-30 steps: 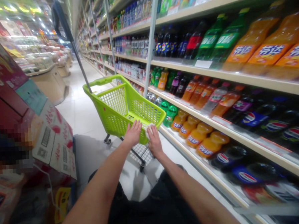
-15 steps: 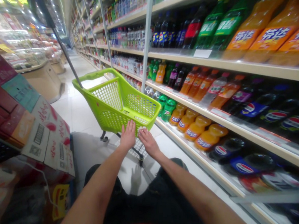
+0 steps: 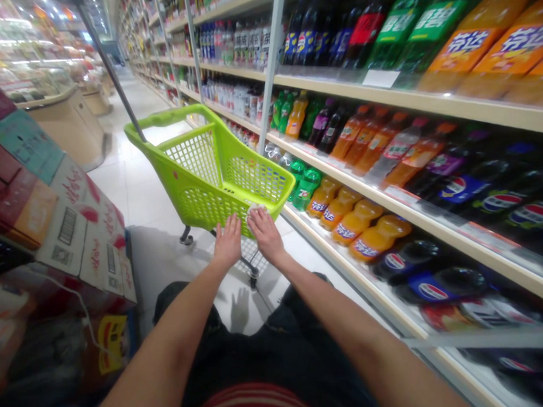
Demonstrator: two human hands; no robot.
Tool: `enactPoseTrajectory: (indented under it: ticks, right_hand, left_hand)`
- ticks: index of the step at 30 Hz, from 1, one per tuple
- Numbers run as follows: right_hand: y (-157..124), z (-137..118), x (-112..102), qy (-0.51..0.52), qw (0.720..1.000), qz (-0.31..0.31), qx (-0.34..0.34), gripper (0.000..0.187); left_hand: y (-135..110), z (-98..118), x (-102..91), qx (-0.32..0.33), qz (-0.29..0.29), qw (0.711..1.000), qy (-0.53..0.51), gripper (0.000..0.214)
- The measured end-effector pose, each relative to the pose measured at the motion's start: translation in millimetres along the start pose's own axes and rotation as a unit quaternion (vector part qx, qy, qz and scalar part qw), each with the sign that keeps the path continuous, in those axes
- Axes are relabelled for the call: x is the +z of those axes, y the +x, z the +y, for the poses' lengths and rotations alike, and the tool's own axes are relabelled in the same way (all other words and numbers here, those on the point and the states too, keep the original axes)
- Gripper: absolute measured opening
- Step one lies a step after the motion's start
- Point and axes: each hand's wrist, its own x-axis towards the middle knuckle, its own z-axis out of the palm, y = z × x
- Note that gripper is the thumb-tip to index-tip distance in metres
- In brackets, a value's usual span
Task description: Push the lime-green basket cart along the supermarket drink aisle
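A lime-green plastic shopping cart [image 3: 206,164] on small wheels stands in the aisle in front of me, with a long dark handle [image 3: 110,72] rising from its far left corner. My left hand [image 3: 228,242] lies flat against the cart's near wall, fingers stretched out, holding nothing. My right hand [image 3: 264,233] is beside it at the near rim, its fingers closed over a small white cloth [image 3: 256,210] pressed onto the rim. The basket looks empty inside.
Shelves of soft-drink bottles [image 3: 363,223] run along the right, close to the cart. Stacked cartons and red boxes [image 3: 86,225] crowd the left. The white tiled aisle floor [image 3: 134,192] runs ahead towards a curved counter [image 3: 67,123].
Both hands have stayed on the cart's near side. The cart and hands sit slightly further left and higher in view, and the right hand with the cloth has shifted a little along the rim.
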Motion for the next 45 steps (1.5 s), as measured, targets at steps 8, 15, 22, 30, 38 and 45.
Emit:
enactPoseTrajectory:
  ticks: [8,15,22,30,38,45]
  right_hand:
    - [-33,-6,29,-0.007,0.995,-0.092,-0.023,0.041]
    - [-30,-20,15,0.03,0.998,-0.044,-0.02,0.042]
    - [-12,-9,7,-0.011,0.998,-0.057,-0.03,0.044]
    - [-29,-12,18,0.004,0.996,-0.079,-0.036,0.041]
    - [-23,5,-12,0.012,1.0,0.003,-0.014,0.045]
    - [-74,12,7,-0.004,0.999,-0.038,0.004,0.041]
  left_hand:
    - [-14,3,-2.3,0.018,-0.003,1.0,-0.005,0.06]
    - [-17,-5,-2.7,-0.006,-0.008,1.0,-0.004,0.059]
    - [-15,-4,-4.2,-0.017,-0.012,1.0,0.0,0.063]
    - [-21,-1,-8.8,-0.002,-0.021,1.0,-0.005,0.059]
    - [-11,6,-8.3,0.007,0.0,1.0,-0.016,0.064]
    - [-12,21,-11.8,0.036,-0.017,0.999,-0.022,0.065]
